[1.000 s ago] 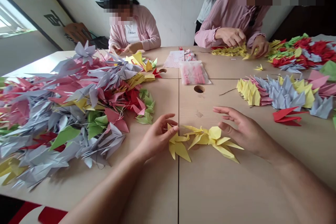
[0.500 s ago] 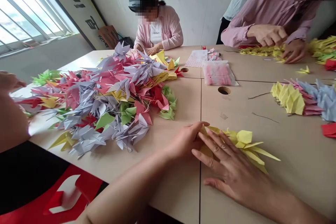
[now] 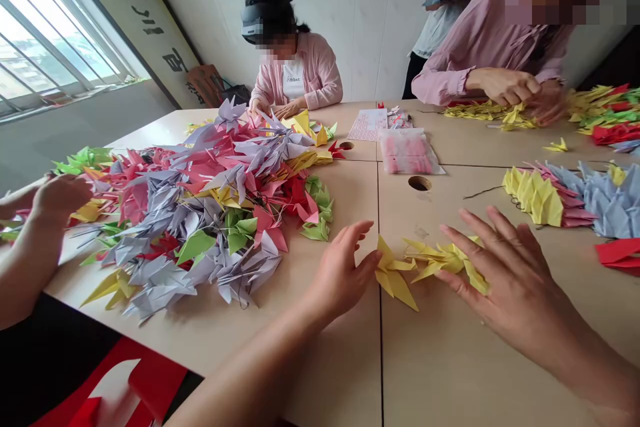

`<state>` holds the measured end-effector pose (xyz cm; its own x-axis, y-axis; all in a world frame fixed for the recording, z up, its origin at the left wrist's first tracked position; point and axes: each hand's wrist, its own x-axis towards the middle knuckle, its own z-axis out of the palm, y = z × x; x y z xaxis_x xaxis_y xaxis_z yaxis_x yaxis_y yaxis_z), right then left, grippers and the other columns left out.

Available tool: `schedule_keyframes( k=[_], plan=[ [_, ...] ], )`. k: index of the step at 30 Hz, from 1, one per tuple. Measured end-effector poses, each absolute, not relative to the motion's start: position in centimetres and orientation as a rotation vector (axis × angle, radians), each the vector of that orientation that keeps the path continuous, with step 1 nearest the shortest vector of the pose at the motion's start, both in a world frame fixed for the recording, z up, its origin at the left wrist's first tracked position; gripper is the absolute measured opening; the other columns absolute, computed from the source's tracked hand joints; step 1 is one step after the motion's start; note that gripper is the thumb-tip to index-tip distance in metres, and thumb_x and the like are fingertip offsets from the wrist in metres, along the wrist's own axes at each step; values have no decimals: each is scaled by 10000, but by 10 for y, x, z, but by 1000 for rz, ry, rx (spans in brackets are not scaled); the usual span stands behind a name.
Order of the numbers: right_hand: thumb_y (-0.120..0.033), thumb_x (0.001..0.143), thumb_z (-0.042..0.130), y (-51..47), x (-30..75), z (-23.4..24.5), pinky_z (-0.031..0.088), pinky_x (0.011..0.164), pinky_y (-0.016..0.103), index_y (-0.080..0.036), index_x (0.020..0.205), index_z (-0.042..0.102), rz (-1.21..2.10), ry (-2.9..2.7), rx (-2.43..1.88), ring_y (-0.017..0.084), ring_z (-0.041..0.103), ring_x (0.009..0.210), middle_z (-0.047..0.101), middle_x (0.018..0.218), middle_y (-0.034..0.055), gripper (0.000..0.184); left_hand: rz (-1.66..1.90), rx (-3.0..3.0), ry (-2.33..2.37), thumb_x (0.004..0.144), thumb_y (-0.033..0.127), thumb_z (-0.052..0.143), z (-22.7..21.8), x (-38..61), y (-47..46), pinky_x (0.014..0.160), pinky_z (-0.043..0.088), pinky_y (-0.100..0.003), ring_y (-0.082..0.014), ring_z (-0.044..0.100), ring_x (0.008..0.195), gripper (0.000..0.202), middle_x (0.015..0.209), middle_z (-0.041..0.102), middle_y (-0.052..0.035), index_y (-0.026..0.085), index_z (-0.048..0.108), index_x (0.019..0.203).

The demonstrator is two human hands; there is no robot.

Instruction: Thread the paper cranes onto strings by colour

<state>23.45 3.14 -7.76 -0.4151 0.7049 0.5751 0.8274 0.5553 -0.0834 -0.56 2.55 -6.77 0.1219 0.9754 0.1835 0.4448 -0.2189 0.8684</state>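
Several yellow folded-paper cranes lie in a short row on the table before me. The leftmost yellow paper crane (image 3: 397, 273) has its pointed wings spread. Beside it is my left hand (image 3: 345, 273), thumb and forefinger curved and apart; the thumb tip is at the crane's edge, and I cannot tell whether it touches. My right hand (image 3: 510, 287) spreads its fingers at the right end of the row, its fingertips partly covering the other yellow cranes (image 3: 445, 257). Neither hand grips anything visible.
A large heap of purple, red, green and yellow paper cranes (image 3: 200, 213) lies left, with another person's hand (image 3: 63, 197) at it. Rightward lie a strung row of cranes (image 3: 535, 197) and red paper (image 3: 620, 253). A plastic packet (image 3: 407, 152) lies near a table hole (image 3: 419, 183). Two people work opposite.
My hands have moved apart, the right one rightward and off the yellow cranes, uncovering them. The other person's hand at the left has moved to the heap. The view has shifted slightly.
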Motion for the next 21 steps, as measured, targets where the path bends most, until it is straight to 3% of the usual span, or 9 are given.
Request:
schedule_keyframes(
  k=[3, 6, 8, 11, 16, 21],
  plan=[
    [-553, 821, 539, 40, 259, -90, 359, 996, 617, -321, 1425, 340, -59, -2325, -1317, 399, 304, 1342, 301, 1501, 96, 676, 996, 1766, 1364, 853, 260, 536, -68, -7, 26, 881, 474, -339, -184, 561, 1024, 285, 1127, 597, -67, 211, 544, 1134],
    [-496, 771, 624, 42, 272, -101, 494, 916, 514, -380, 1450, 248, 261, -2426, -1377, 371, 378, 1310, 181, 1549, 45, 785, 917, 1728, 1326, 853, 307, 543, -73, -6, 27, 832, 497, -326, -187, 583, 974, 281, 1134, 583, -82, 201, 556, 1113],
    [-415, 811, 590, 41, 270, -103, 506, 919, 471, -417, 1435, 266, 391, -2390, -1415, 339, 406, 1300, 168, 1553, 8, 703, 859, 1682, 1284, 844, 338, 555, -76, -4, 27, 787, 515, -317, -189, 597, 934, 330, 1148, 566, -109, 185, 540, 1136],
    [-378, 860, 524, 41, 260, -95, 450, 990, 468, -426, 1381, 378, 534, -2224, -1418, 311, 379, 1323, 240, 1533, -15, 544, 813, 1591, 1193, 842, 344, 557, -75, -1, 24, 765, 533, -307, -189, 602, 933, 396, 1196, 541, -143, 165, 495, 1191],
    [-471, 834, 568, 52, 261, -79, 471, 979, 401, -334, 1385, 380, 1176, -1619, -1296, 267, 441, 1287, 449, 1419, 77, 598, 894, 1504, 1304, 862, 397, 526, -55, -6, 24, 855, 513, -332, -203, 552, 1077, 421, 1261, 519, -125, 195, 463, 1226],
    [-567, 716, 664, 74, 273, -93, 559, 825, 306, -234, 1089, 613, 1236, -1055, -1372, 211, 651, 955, 649, 1128, 87, 503, 865, 1682, 1497, 869, 400, 506, -30, -20, 41, 877, 502, -366, -215, 562, 1078, 372, 1235, 552, -106, 202, 498, 1183]
  ],
)
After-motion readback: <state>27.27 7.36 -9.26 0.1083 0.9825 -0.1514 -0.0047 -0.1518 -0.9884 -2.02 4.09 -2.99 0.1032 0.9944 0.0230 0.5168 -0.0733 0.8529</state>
